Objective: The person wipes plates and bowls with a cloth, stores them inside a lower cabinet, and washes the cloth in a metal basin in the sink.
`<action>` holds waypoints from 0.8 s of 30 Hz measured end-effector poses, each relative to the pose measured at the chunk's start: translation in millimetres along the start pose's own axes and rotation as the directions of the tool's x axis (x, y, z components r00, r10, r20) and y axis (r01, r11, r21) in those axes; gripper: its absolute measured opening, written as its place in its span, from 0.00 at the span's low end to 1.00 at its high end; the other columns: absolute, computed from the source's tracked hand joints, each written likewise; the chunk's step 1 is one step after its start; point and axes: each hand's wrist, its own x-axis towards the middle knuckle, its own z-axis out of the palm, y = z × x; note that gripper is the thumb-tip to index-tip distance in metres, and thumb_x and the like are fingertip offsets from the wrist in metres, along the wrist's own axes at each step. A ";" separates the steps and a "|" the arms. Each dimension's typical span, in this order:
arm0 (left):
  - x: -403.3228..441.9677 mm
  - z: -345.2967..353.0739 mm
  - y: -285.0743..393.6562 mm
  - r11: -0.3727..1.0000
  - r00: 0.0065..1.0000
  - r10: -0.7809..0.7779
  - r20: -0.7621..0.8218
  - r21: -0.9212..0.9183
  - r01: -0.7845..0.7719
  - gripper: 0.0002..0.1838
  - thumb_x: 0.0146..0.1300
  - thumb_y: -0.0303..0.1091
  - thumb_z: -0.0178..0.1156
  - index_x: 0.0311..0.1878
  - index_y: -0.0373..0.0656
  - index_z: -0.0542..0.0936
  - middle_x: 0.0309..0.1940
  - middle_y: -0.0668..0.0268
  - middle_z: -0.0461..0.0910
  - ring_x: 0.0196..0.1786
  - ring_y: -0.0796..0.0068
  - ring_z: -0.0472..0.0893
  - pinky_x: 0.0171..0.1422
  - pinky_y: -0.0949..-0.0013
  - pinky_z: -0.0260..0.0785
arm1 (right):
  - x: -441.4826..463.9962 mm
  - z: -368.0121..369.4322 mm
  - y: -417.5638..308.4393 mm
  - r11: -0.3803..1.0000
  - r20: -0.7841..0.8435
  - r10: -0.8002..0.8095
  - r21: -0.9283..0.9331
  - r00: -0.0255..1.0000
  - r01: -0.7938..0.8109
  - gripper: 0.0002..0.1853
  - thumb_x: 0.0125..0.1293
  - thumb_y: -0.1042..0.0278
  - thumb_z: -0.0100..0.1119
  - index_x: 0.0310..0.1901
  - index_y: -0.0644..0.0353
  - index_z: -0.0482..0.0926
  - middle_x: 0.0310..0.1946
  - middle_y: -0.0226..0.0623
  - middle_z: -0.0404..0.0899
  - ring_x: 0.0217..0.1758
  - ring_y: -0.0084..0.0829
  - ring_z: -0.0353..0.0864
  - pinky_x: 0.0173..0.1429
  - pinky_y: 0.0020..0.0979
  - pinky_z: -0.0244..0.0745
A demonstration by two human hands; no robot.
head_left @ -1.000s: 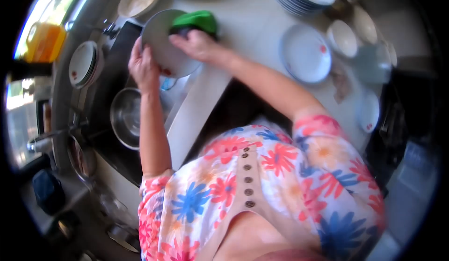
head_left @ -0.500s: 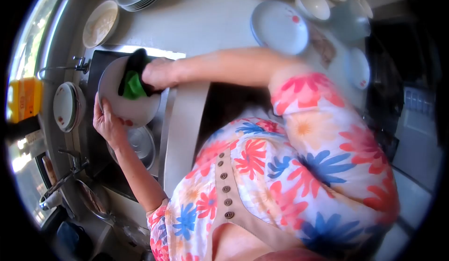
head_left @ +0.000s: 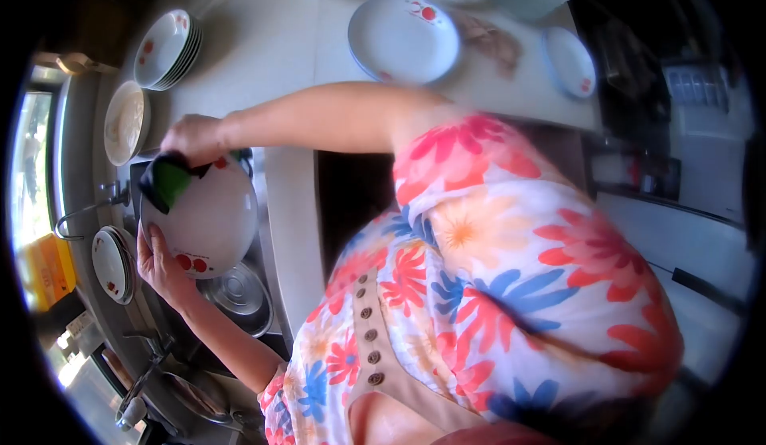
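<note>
In view at nine o'clock, the left hand (head_left: 165,276) pinches a decorated plate (head_left: 214,221) at its eight o'clock rim, seemingly baring its face to the green-and-black cloth (head_left: 169,183) at ten, bunched in the right hand (head_left: 194,138), fingertips unclear; a metal basin (head_left: 239,300) sits toward five.

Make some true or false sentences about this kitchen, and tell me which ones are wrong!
1. The left hand holds a plate. True.
2. The right hand holds a spoon. False: it holds a green and black cloth.
3. The container near the window is purple. False: it is yellow-orange.
4. A stack of dishes stands on the counter. True.
5. The shirt is plain. False: it has colorful flowers.
</note>
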 end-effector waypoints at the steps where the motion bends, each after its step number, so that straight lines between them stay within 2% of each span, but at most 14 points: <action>1: 2.0 3.6 4.3 1.000 0.999 0.025 -0.021 -0.001 -0.025 0.13 0.61 0.31 0.54 0.47 0.36 0.76 0.35 0.65 0.78 0.34 0.80 0.75 0.39 0.78 0.67 | -15.1 11.5 12.2 0.986 -0.088 0.144 0.092 0.986 -0.136 0.14 0.49 0.54 0.57 0.29 0.57 0.79 0.28 0.42 0.79 0.36 0.40 0.79 0.43 0.37 0.72; 2: 2.7 9.6 12.4 0.999 0.998 0.049 -0.049 -0.003 -0.049 0.13 0.61 0.31 0.54 0.47 0.36 0.76 0.34 0.64 0.78 0.31 0.80 0.75 0.36 0.77 0.68 | -29.6 20.0 15.0 0.947 -0.156 0.287 0.192 0.945 -0.256 0.15 0.50 0.54 0.57 0.29 0.59 0.79 0.27 0.43 0.79 0.33 0.41 0.79 0.43 0.37 0.72; 3: 2.5 14.7 17.0 0.997 0.993 0.072 -0.096 0.004 -0.072 0.13 0.61 0.31 0.53 0.47 0.37 0.76 0.33 0.64 0.78 0.27 0.79 0.75 0.32 0.77 0.69 | -43.1 23.3 2.4 0.740 -0.057 0.593 0.432 0.803 -0.515 0.21 0.50 0.50 0.58 0.32 0.63 0.79 0.29 0.44 0.79 0.32 0.35 0.78 0.42 0.35 0.71; 4: 2.2 18.3 20.4 1.000 0.992 -0.011 -0.123 -0.012 0.010 0.13 0.61 0.31 0.53 0.47 0.38 0.76 0.30 0.63 0.78 0.21 0.80 0.72 0.23 0.76 0.66 | -51.9 39.1 -10.2 0.612 -0.176 0.650 0.697 0.739 -0.373 0.25 0.48 0.47 0.60 0.36 0.65 0.78 0.31 0.44 0.79 0.34 0.28 0.75 0.41 0.33 0.71; 5: 2.6 18.4 28.3 0.997 0.979 -0.083 -0.188 -0.010 0.083 0.13 0.61 0.31 0.52 0.47 0.38 0.75 0.27 0.62 0.78 0.14 0.80 0.69 0.15 0.75 0.64 | -49.9 63.1 -4.9 0.490 -0.117 0.728 0.778 0.675 -0.394 0.23 0.49 0.51 0.61 0.38 0.64 0.78 0.33 0.41 0.79 0.36 0.25 0.74 0.41 0.31 0.70; 6: 5.7 26.6 23.4 0.990 0.966 -0.046 -0.256 -0.143 0.010 0.12 0.61 0.30 0.52 0.47 0.39 0.75 0.22 0.63 0.76 0.07 0.81 0.61 0.05 0.74 0.54 | -60.8 66.5 -20.0 0.250 0.072 0.751 0.889 0.657 -0.384 0.16 0.54 0.59 0.59 0.39 0.63 0.78 0.35 0.38 0.79 0.37 0.26 0.75 0.42 0.30 0.71; 9: 2.9 41.5 3.3 0.966 0.935 0.129 -0.329 -0.170 -0.193 0.13 0.61 0.29 0.53 0.49 0.39 0.74 0.20 0.71 0.73 0.12 0.86 0.64 0.13 0.78 0.55 | -77.3 44.8 -77.3 -0.340 0.389 0.763 0.921 0.516 -0.192 0.11 0.58 0.71 0.56 0.42 0.65 0.73 0.35 0.36 0.77 0.37 0.32 0.77 0.46 0.33 0.74; 10: 1.2 49.2 -4.2 0.943 0.913 0.190 -0.361 -0.192 -0.272 0.13 0.62 0.30 0.53 0.50 0.38 0.74 0.20 0.71 0.73 0.12 0.86 0.65 0.13 0.79 0.55 | -82.4 45.9 -76.8 -0.338 0.378 0.781 0.925 0.497 -0.174 0.10 0.57 0.73 0.56 0.40 0.65 0.74 0.35 0.36 0.77 0.36 0.32 0.77 0.45 0.33 0.74; 11: -8.6 57.4 7.0 0.906 0.936 0.090 -0.341 -0.363 -0.219 0.14 0.62 0.32 0.52 0.49 0.38 0.72 0.19 0.68 0.73 0.12 0.83 0.68 0.10 0.79 0.56 | -87.1 43.5 -82.7 -0.316 0.331 0.774 0.941 0.540 -0.123 0.09 0.56 0.75 0.57 0.39 0.65 0.74 0.35 0.36 0.77 0.35 0.31 0.77 0.44 0.32 0.74; 13: -16.7 63.4 10.3 0.864 0.945 -0.029 -0.327 -0.483 -0.141 0.11 0.61 0.31 0.55 0.45 0.37 0.75 0.35 0.67 0.78 0.35 0.81 0.75 0.41 0.79 0.67 | -89.1 31.2 -80.5 -0.202 0.288 0.800 0.955 0.527 -0.216 0.08 0.55 0.77 0.57 0.38 0.65 0.74 0.34 0.35 0.77 0.35 0.30 0.77 0.43 0.31 0.74; 17: -13.0 41.9 -5.0 0.899 0.990 -0.086 -0.116 -0.437 0.027 0.10 0.60 0.29 0.55 0.44 0.36 0.75 0.33 0.66 0.78 0.33 0.80 0.76 0.39 0.78 0.68 | -93.6 2.3 -61.9 0.050 0.247 0.796 0.883 0.554 -0.466 0.08 0.54 0.80 0.56 0.38 0.66 0.74 0.34 0.34 0.77 0.35 0.28 0.77 0.41 0.29 0.74; 18: -7.1 31.0 -8.1 0.905 0.993 -0.105 -0.051 -0.420 0.074 0.10 0.59 0.28 0.54 0.44 0.36 0.75 0.33 0.66 0.78 0.33 0.80 0.76 0.39 0.78 0.68 | -94.3 -6.5 -61.5 0.183 0.208 0.775 0.831 0.597 -0.526 0.09 0.53 0.79 0.57 0.38 0.67 0.74 0.34 0.35 0.77 0.35 0.28 0.77 0.41 0.29 0.74; 22: 19.3 -3.6 -6.8 0.957 0.947 -0.243 0.210 -0.106 0.269 0.11 0.56 0.27 0.56 0.43 0.35 0.75 0.32 0.65 0.78 0.31 0.79 0.77 0.36 0.77 0.70 | -81.9 -39.3 -66.7 0.404 0.295 0.697 0.591 0.654 -0.698 0.13 0.52 0.77 0.59 0.40 0.68 0.73 0.35 0.37 0.76 0.36 0.28 0.77 0.41 0.28 0.74; 24: 25.8 -10.2 -6.7 0.951 0.923 -0.257 0.285 -0.097 0.295 0.12 0.54 0.27 0.57 0.43 0.35 0.76 0.32 0.65 0.79 0.30 0.78 0.78 0.35 0.76 0.72 | -72.6 -53.0 -65.8 0.561 0.348 0.611 0.443 0.711 -0.699 0.14 0.51 0.76 0.59 0.40 0.70 0.73 0.35 0.38 0.77 0.35 0.27 0.76 0.40 0.29 0.73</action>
